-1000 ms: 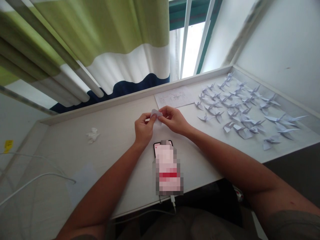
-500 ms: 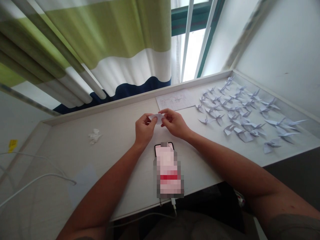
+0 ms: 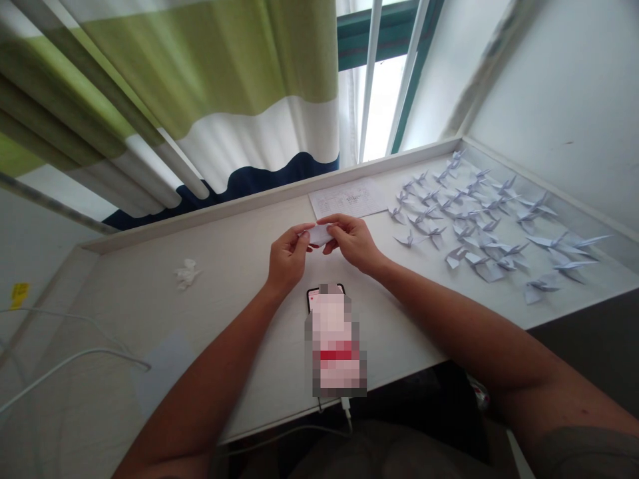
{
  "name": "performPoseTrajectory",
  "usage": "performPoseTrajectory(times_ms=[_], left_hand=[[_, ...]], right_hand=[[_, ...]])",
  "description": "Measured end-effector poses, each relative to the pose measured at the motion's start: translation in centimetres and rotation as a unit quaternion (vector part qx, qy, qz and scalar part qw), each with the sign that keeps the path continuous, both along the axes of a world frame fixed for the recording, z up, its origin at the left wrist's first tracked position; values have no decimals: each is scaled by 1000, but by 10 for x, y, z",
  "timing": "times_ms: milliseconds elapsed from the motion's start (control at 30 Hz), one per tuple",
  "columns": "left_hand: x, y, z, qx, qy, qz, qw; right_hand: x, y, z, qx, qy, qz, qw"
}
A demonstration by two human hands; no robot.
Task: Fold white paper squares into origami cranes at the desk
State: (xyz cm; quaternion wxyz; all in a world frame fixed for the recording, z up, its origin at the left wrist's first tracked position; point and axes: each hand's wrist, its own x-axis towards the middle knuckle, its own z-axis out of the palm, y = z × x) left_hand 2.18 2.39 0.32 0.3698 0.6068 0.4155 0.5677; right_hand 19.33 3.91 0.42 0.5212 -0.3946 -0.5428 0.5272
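Both hands hold one small folded piece of pale paper [image 3: 319,234] just above the white desk [image 3: 234,293]. My left hand [image 3: 285,258] pinches its left end with thumb and fingers closed. My right hand [image 3: 352,241] pinches the right end the same way. The paper lies flat and narrow between the fingertips. A phone [image 3: 333,339] lies on the desk right below my hands, near the front edge.
Several folded paper cranes [image 3: 479,226] are spread over the desk's right side. A printed sheet [image 3: 348,197] lies behind my hands, a crumpled scrap [image 3: 186,273] to the left. White cables [image 3: 74,359] trail at left. A striped curtain [image 3: 174,93] hangs behind.
The paper between my fingers has gone from a raised, peaked shape to a flatter, narrower strip. Both hands stay in about the same place.
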Motion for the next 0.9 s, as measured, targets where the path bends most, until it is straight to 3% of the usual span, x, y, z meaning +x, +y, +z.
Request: performPoseTrajectory(times_ms=[200, 367, 500, 633, 800, 900], left_hand=[[-8, -2, 5, 69, 102, -37, 992], [-18, 3, 3, 167, 210, -71, 961], [-27, 15, -10, 159, 282, -95, 941], [-32, 27, -21, 158, 334, -135, 919], [-32, 24, -21, 189, 436, -128, 871], [-33, 19, -17, 201, 492, -98, 841]], right_hand=[[2, -1, 2, -3, 9, -14, 1000], [6, 2, 1, -11, 3, -6, 1000], [12, 11, -8, -22, -101, 2, 995], [14, 17, -18, 70, -274, 18, 959], [18, 18, -21, 187, -379, -18, 906], [28, 17, -15, 282, -412, 58, 865]])
